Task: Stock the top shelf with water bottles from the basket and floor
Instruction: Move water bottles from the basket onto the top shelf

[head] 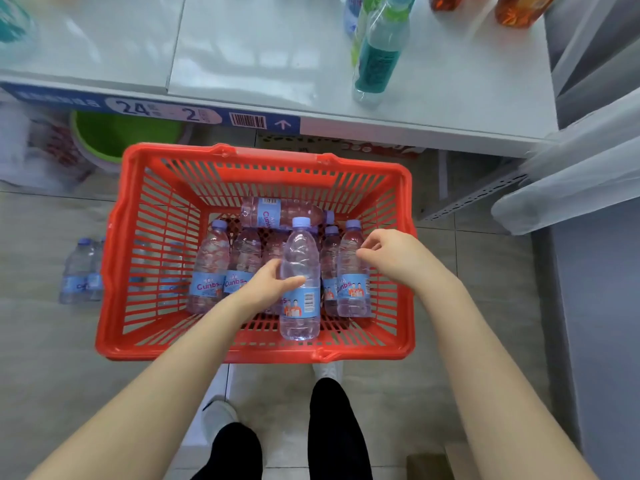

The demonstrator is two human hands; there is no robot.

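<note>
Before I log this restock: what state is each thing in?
left hand: grips the raised bottle
raised bottle: upright, capped
right hand: fingers curled at rightmost bottle, grip unclear
basket: on floor, holding bottles
back bottle: lying on its side
floor bottles: upright, left of basket
green bottle: upright on shelf

bright even light, shelf [242, 57] glare, blurred warped edges

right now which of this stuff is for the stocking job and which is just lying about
Job: bottle in left hand, basket bottles, floor bottles, basket, shelf.
Lying about: green bucket, teal bottle, orange drinks, plastic bag.
</note>
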